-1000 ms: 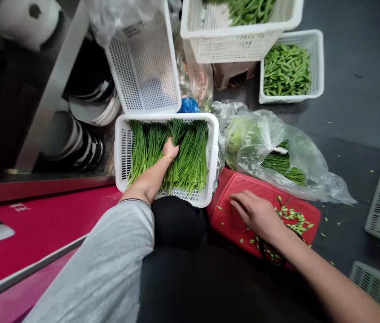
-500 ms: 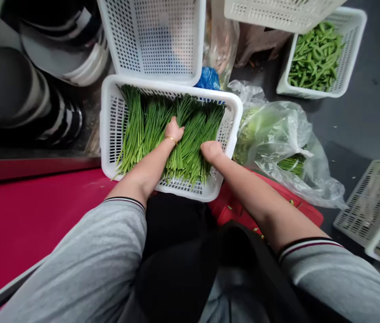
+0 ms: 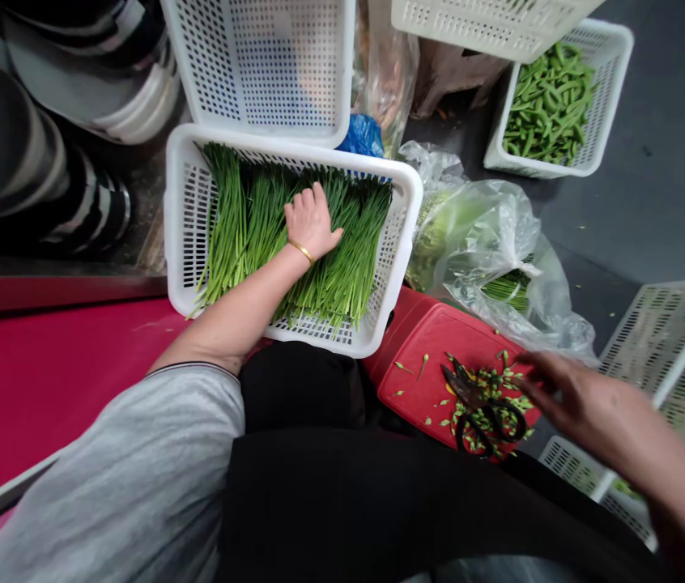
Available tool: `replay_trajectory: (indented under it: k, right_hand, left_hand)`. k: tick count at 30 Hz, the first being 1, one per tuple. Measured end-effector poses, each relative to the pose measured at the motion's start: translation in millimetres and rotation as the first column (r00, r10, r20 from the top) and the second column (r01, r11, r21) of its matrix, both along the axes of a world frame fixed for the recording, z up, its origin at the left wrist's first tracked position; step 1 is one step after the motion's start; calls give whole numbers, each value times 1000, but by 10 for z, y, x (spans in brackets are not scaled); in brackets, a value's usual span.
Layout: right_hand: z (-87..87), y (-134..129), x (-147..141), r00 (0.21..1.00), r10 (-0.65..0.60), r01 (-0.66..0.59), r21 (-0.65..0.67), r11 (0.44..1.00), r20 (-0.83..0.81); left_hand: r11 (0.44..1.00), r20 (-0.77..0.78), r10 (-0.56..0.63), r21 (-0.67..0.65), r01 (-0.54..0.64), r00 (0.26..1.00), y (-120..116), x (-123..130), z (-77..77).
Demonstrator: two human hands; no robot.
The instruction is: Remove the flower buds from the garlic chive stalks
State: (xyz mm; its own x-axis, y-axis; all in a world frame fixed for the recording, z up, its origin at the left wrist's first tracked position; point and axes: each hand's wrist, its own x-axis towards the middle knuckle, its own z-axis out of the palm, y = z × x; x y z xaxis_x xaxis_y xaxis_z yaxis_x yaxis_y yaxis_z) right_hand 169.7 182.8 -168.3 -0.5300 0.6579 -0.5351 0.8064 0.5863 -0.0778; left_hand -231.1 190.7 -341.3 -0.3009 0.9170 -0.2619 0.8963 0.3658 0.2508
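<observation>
One left hand [image 3: 311, 220], one gold bracelet [image 3: 302, 249] and one stem-filled basket [image 3: 175, 210], centre; one right hand [image 3: 591, 401] and one pair of scissors [image 3: 467, 388], lower right; one pod-filled basket [image 3: 605, 93], upper right

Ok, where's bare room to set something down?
Mostly bare: the dark floor between the bean basket, bagged greens and pale crates, and the red board's end beside the stalk basket, with stray buds. Crowded: the board's other end, with scissors and buds, and the stalk basket, mostly full beneath the left hand.
</observation>
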Motion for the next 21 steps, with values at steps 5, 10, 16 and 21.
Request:
replay_trajectory:
  k: [5,10,16,21]
  right_hand:
    - [-249,-788,-145,954,-1,-59,-191,980,-299]
    - [-312,-959,-238,949,158,-211,-176,962,-274]
    - [-85,-819,-49,985,2,-48,-264,963,-171]
    - [40,-525,310,954,-218,167,-242,956,-205]
  left_hand:
    - [672,271,-697,-74,737,664,-443,451,25]
    - [611,282,-714,-198,767,641,-892,756,-267]
    - [692,497,-468,-308,653,731,-609,572,-111]
    - [663,753,-459,-62,746,471,-391,751,811]
